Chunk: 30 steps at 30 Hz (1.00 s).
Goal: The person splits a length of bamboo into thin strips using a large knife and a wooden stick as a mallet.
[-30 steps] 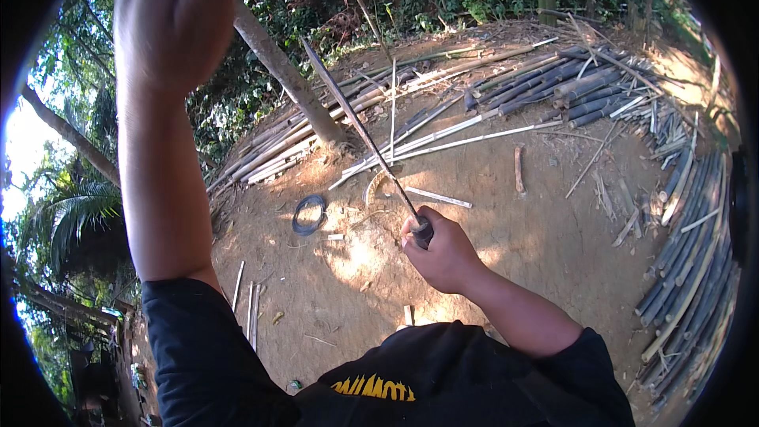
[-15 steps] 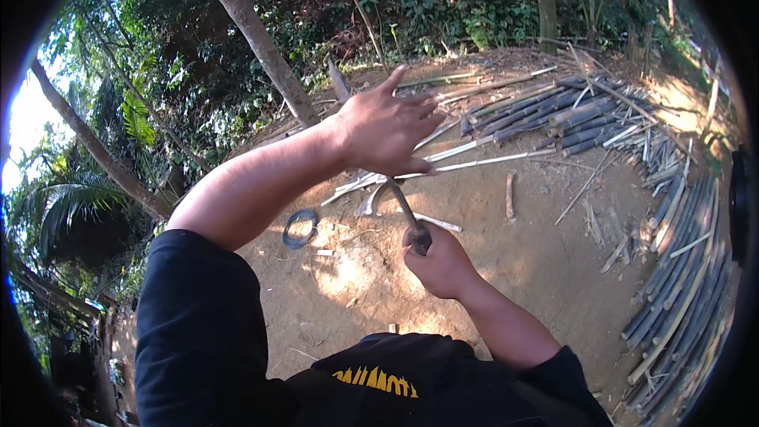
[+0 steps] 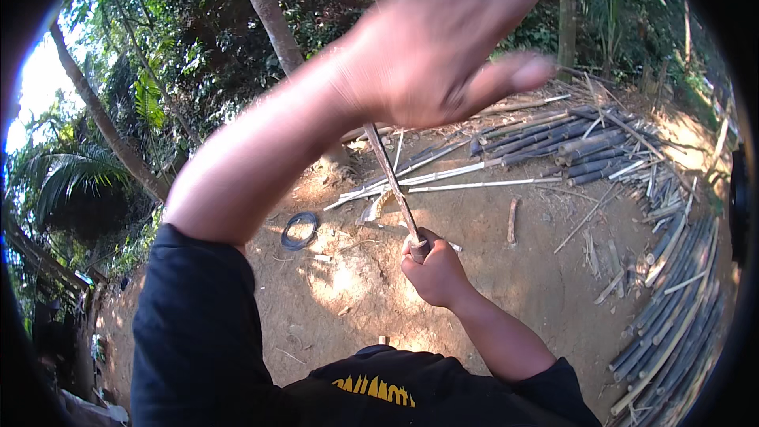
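My right hand (image 3: 437, 275) is wrapped around the dark handle of a machete (image 3: 390, 172). Its long, narrow blade points up and away from me, and the far end passes out of sight behind my left wrist. Raised high in front of me, my left hand (image 3: 443, 51) is open and holds nothing. Its fingers are spread and somewhat blurred, with the upper tips cut off by the picture's edge. Beyond the blade, pale bamboo poles (image 3: 474, 185) lie on the dirt. A small curved pale piece (image 3: 378, 207) rests beside the blade, its kind unclear.
A coil of dark wire or hose (image 3: 300, 231) lies on the ground at left. Dark bamboo poles (image 3: 545, 138) are heaped at the far right, and a long bundle of poles (image 3: 672, 324) runs down the right side. A tree trunk (image 3: 269, 12) and a leafy slope stand behind.
My left hand has risen and come closer to the camera, growing larger in view. More of the machete's blade shows now, while my right hand keeps its grip on the handle.
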Tool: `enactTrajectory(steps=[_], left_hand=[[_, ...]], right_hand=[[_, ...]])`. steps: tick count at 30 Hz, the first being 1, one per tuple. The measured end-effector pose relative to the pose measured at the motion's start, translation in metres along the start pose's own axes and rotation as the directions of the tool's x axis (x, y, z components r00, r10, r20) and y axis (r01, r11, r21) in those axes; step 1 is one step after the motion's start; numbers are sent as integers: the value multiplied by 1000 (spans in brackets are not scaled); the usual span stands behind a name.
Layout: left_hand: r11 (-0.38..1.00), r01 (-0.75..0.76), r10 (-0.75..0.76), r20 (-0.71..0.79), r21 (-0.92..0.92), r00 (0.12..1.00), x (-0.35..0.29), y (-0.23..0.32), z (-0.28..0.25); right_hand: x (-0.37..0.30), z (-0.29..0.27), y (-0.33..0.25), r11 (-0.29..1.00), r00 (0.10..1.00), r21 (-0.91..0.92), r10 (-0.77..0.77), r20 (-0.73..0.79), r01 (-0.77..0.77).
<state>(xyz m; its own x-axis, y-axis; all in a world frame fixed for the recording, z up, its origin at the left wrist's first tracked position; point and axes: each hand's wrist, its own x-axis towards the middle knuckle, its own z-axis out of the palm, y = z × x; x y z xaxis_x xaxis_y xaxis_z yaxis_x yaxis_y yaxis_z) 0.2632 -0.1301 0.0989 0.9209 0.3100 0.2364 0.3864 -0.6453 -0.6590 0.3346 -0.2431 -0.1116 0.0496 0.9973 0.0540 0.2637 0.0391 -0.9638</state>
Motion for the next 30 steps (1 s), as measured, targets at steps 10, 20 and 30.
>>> enactTrajectory(steps=[10,20,30], left_hand=[[997,75,-67,-314,15,947,-32,-38,36],[981,-193,191,107,5,976,-25,-30,35],[972,-236,235,60,8,970,10,-19,35]], right_hand=[[-1,16,-1,981,977,-22,-191,95,194],[3,-5,16,990,995,-98,-104,-7,103],[9,-28,27,964,978,-247,-139,-155,98]])
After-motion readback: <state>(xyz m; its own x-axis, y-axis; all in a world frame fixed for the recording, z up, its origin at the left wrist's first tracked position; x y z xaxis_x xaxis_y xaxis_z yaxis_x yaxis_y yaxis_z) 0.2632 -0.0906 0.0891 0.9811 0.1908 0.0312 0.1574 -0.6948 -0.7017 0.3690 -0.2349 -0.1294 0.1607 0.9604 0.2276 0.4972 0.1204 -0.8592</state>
